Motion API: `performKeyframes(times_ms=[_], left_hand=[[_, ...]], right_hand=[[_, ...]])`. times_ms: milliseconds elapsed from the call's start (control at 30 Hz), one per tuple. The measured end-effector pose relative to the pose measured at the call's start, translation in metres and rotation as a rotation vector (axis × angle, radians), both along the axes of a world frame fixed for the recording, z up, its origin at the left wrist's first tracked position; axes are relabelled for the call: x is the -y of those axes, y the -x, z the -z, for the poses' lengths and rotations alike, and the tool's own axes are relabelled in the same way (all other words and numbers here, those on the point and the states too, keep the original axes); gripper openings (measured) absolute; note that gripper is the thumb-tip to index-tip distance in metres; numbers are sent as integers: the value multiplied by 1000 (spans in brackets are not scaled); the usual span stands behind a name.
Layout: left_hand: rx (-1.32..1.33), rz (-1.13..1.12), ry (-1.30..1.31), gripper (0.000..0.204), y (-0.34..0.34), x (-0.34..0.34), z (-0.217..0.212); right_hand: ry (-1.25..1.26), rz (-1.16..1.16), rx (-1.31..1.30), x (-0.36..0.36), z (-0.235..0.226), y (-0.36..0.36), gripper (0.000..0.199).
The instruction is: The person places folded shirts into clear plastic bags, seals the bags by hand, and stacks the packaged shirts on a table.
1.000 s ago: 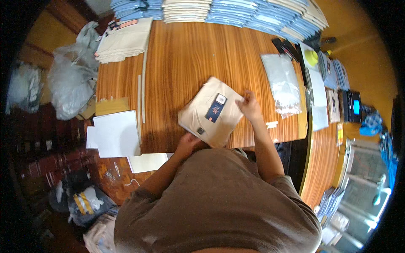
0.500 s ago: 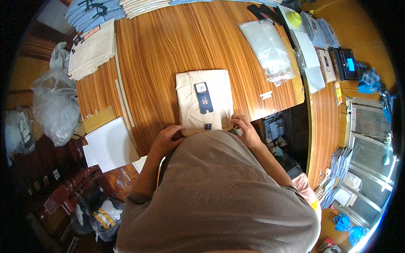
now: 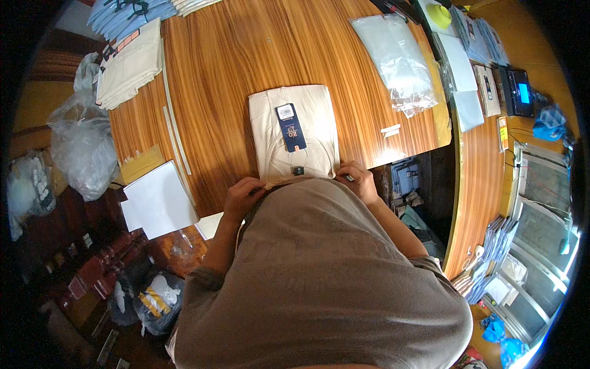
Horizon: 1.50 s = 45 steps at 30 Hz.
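A folded cream garment (image 3: 267, 132) lies flat at the table's near edge, right in front of my body. On it rests a dark blue hang tag (image 3: 290, 128) with a white label at its far end. A small black piece (image 3: 298, 171) sits nearer to me, by the tag's thin string. My left hand (image 3: 244, 194) is closed at the garment's near left corner, fingertips pinching its edge. At the near right corner, my right hand (image 3: 357, 182) likewise pinches the edge. My shirt hides the nearest part of the garment.
Clear plastic bags (image 3: 396, 67) lie on the table at the right. Folded cream garments (image 3: 130, 67) are stacked at the left, near blue ones (image 3: 120, 18). White sheets (image 3: 161, 200) lie at the near left. A side counter (image 3: 476, 203) runs along the right.
The view has shifted slightly, and the garment's surface looks smoother, with fewer creases at its far end. The hang tag has tilted a little. Both hands stay at the near corners.
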<state>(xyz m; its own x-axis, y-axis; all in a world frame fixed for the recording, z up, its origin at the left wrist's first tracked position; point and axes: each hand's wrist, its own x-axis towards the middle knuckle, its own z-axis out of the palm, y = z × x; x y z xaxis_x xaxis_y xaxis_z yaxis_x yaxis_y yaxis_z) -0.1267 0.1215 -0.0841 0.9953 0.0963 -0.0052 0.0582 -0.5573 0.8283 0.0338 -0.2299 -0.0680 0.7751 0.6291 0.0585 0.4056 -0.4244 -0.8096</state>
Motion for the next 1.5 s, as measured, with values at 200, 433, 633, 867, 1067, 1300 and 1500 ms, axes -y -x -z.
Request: performKeyframes(times_ms=[200,433,633,867,1067,1300,1500], left_hand=[[-34,-45,37,26,2,14,-2],[41,45,-328,27,-33,7,-49],[140,86,-294,24,-14,11,-21],[135,-71,-49,16,-5,27,-18],[-347,-577,529,25,-25,24,-30],[-584,-449,640,27,-25,24,-28],[-507,-413,534,24,-13,24,-31]], right_hand=[[24,11,-100,2,-7,-13,28],[55,-76,-204,-7,-23,-33,42],[-104,-67,-267,-2,-6,-35,27],[-57,10,-187,-11,-24,-27,13],[118,81,-557,-10,-32,-45,30],[115,205,-797,-22,-31,-46,26],[31,163,-761,-15,-21,-33,23]])
